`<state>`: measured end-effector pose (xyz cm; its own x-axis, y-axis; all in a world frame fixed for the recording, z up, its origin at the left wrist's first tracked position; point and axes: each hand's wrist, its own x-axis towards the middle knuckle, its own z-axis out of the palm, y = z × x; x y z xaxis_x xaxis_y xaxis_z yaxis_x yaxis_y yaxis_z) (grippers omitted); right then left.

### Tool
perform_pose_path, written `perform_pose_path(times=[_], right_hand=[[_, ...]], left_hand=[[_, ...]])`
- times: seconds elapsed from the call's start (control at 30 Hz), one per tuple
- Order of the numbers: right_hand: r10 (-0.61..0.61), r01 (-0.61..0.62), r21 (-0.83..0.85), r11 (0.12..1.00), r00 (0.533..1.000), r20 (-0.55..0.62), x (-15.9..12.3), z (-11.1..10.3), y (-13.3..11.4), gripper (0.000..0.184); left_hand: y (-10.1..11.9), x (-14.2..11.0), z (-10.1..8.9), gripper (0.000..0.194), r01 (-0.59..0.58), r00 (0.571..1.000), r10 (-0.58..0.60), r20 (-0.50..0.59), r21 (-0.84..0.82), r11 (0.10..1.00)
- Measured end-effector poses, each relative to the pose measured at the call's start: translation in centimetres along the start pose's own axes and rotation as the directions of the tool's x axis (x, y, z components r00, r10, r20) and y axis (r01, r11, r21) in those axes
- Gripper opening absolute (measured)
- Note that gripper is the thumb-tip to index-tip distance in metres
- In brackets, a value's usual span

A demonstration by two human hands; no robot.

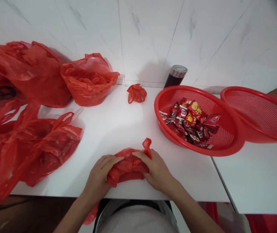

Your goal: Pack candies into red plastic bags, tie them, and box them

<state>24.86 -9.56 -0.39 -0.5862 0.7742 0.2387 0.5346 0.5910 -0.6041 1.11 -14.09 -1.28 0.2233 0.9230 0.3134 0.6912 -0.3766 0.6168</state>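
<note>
Between my two hands, near the front edge of the white table [99, 129], is a red plastic bag [128, 161], bunched around something I cannot make out. My left hand [103, 168] grips its left end, thumb over the top. On the right end, my right hand [155, 166] has its fingers closed, and a twist of the bag sticks up beside them. To the right sits a red perforated basket [226, 136] holding many small wrapped snacks [189, 119]. Beyond my hands lies a small crumpled red bag [137, 93].
Knotted red bags [48, 142] lie at the left, some overhanging the front edge. Behind them stand a large full red bag [38, 71] and an open red bag [90, 81]. A dark flask [176, 76] stands by the wall. Another red basket [262, 110] is at far right.
</note>
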Motion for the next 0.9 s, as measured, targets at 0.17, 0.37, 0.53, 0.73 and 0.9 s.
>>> perform_pose_path(times=[0.17, 0.37, 0.53, 0.73, 0.9], right_hand=[[-0.005, 0.009, 0.071, 0.997, 0.998, -0.061, 1.4, -0.5, 1.1, 0.061], [0.061, -0.058, 0.062, 0.996, 0.997, -0.05, 3.0, -0.7, 2.2, 0.05], [0.109, -0.108, 0.047, 0.993, 0.993, -0.033, 3.4, -0.8, 2.8, 0.049], [0.118, -0.119, 0.021, 0.993, 0.991, 0.058, 2.6, -2.4, 2.0, 0.054], [0.095, -0.095, -0.006, 0.996, 0.991, 0.098, 1.9, -2.7, 2.1, 0.054]], left_hand=[[-0.1, 2.1, -1.5, 0.026, 0.016, 1.0, -0.015, 0.01, -0.075, 0.997], [-0.7, 4.7, -2.1, 0.015, 0.148, 0.988, -0.14, 0.071, -0.128, 0.981], [-1.0, 5.6, -2.9, 0.023, 0.213, 0.971, -0.193, 0.139, -0.139, 0.967], [-1.2, 3.0, -4.3, 0.031, 0.259, 0.964, -0.239, 0.117, -0.205, 0.944], [-2.9, -1.1, -5.9, 0.038, 0.555, 0.831, -0.542, 0.125, -0.237, 0.797]])
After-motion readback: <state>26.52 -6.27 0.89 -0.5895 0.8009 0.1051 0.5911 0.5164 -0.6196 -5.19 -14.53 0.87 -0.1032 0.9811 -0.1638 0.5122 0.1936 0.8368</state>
